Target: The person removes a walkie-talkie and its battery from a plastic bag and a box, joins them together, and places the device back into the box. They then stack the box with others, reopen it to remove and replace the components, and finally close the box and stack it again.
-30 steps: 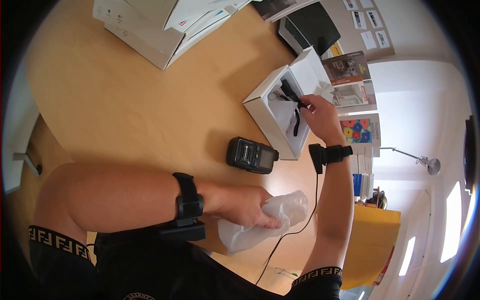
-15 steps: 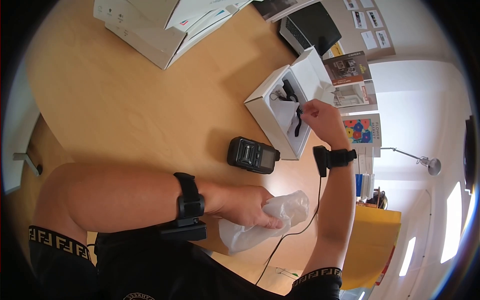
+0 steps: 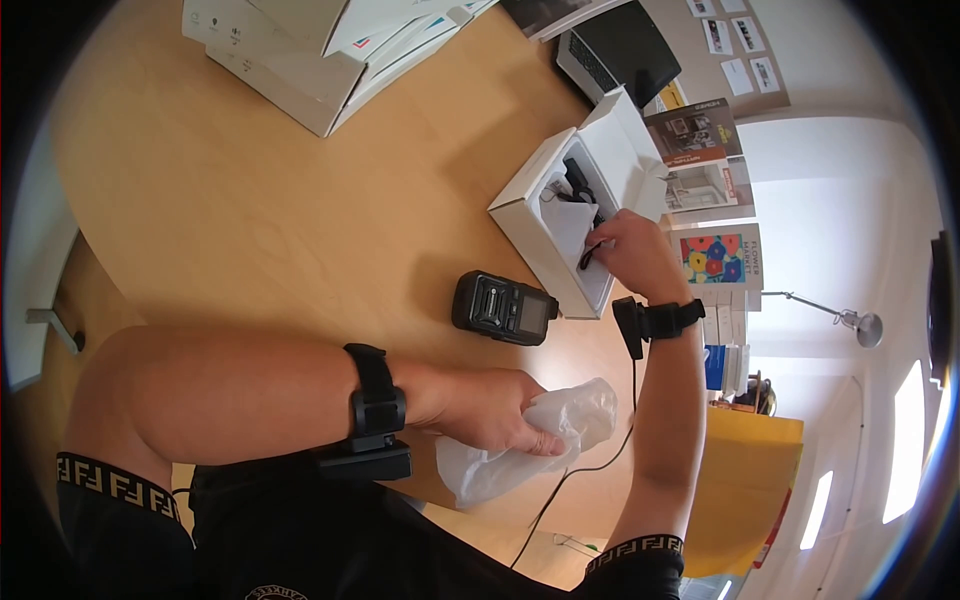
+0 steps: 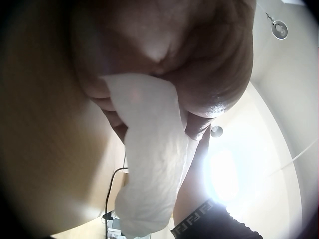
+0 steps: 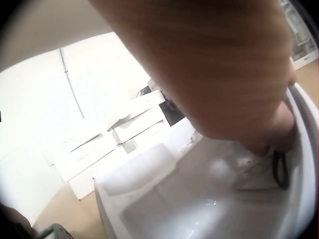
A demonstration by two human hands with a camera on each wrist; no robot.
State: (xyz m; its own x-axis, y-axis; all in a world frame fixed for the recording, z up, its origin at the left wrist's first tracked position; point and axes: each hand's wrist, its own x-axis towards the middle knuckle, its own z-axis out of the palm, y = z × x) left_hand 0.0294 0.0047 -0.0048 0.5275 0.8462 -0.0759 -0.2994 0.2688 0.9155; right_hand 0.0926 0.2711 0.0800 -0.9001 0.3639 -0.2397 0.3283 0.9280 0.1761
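Crumpled translucent plastic wrapping is gripped by my left hand; it hangs from the palm in the left wrist view. My right hand reaches into the white box and pinches a thin black strap, seen as a dark loop in the right wrist view. Beside the fingers in the box lie a white packet and black parts. A black handheld device with a screen lies on the table, next to the box but apart from it.
Large white boxes stand at the far left of the table. An open laptop is behind the white box, whose lid stands up by several booklets. A thin cable runs from the right wrist camera.
My right hand has let go of black parts higher in the box, drawn back, then come down to the lower strap and pinched it. My left hand has stayed still.
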